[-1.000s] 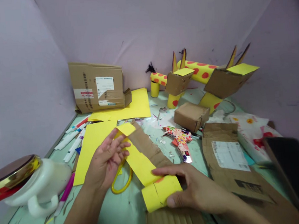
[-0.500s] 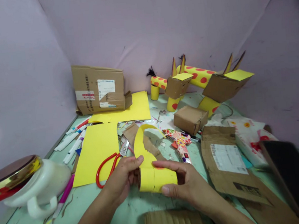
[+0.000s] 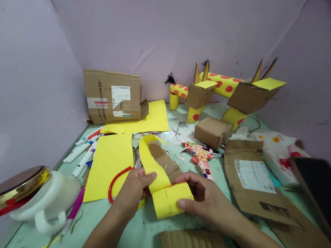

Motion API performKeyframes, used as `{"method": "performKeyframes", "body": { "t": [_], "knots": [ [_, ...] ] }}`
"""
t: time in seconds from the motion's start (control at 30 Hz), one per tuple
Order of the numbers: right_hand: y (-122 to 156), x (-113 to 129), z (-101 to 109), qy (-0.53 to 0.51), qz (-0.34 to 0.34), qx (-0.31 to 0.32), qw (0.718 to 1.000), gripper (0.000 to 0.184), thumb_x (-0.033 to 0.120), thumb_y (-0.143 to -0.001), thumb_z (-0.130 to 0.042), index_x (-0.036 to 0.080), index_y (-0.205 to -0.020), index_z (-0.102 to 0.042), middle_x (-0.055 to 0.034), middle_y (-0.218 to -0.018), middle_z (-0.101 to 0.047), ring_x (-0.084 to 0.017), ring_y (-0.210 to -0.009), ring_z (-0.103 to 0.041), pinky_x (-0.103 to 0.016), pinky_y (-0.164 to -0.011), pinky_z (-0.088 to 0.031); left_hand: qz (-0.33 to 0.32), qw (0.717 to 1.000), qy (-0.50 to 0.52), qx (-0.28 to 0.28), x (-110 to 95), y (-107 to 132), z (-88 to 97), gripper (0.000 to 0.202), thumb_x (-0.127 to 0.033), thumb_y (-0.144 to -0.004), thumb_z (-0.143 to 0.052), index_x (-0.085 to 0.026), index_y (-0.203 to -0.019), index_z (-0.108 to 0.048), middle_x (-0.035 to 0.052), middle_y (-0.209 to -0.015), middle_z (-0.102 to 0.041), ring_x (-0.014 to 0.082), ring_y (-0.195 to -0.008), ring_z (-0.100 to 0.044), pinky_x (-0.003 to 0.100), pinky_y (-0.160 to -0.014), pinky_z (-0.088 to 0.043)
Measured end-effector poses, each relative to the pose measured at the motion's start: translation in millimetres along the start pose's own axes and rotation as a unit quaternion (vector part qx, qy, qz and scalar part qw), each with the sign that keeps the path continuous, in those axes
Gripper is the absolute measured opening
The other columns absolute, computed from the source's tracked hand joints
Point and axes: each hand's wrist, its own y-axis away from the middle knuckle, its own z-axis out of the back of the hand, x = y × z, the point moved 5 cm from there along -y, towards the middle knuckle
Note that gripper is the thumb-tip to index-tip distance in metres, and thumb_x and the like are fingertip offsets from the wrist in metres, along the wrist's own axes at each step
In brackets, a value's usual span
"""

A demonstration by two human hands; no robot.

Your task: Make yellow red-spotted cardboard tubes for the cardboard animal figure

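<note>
My right hand grips a short yellow paper-covered tube, thumb in front and fingers behind. Pinched in my left hand is a curling yellow paper strip, which rises from the tube's upper edge and bends over at its far end. Strip and tube meet along that edge; whether they are stuck together I cannot tell. Just beyond my left hand lie red-handled scissors, partly covered by it. A brown cardboard piece lies behind the strip.
Yellow sheets and markers lie at left, near a white lidded mug. Spotted cardboard animals stand at the back. A floral glue gun, small box, flattened cardboard and dark phone-like slab are at right.
My left hand has shifted slightly toward me along the strip. The strip has swung left and stands straighter, and the tube has tilted a little. The whole view has moved slightly.
</note>
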Motion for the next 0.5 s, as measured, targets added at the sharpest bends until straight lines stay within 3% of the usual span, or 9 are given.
{"method": "performKeyframes", "body": {
  "t": [0.23, 0.5],
  "knots": [
    [-0.6, -1.1, 2.7, -0.019, -0.013, -0.02, 1.0, 0.036, 0.027, -0.063, -0.074, 0.017, -0.091, -0.054, -0.0002, -0.079, -0.058, -0.01, -0.057, -0.049, -0.021, -0.046, -0.041, -0.014, 0.999, 0.022, 0.045, -2.0, 0.3, -1.7, 0.028, -0.03, -0.065, -0.073, -0.013, -0.086, -0.069, 0.0066, -0.079, -0.071, 0.0177, -0.068, -0.062, 0.023, -0.057, -0.042],
    [-2.2, -1.7, 7.0, -0.054, -0.024, -0.046, 0.997, 0.044, 0.035, -0.059, -0.078, 0.018, -0.09, -0.053, -0.0002, -0.075, -0.058, -0.013, -0.061, -0.053, -0.023, -0.048, -0.046, -0.012, 0.998, 0.032, 0.057, 1.2, 4.9, -4.8, 0.028, -0.034, -0.069, -0.07, -0.014, -0.089, -0.068, 0.0073, -0.083, -0.071, 0.0178, -0.074, -0.062, 0.021, -0.056, -0.042]
  ]
}}
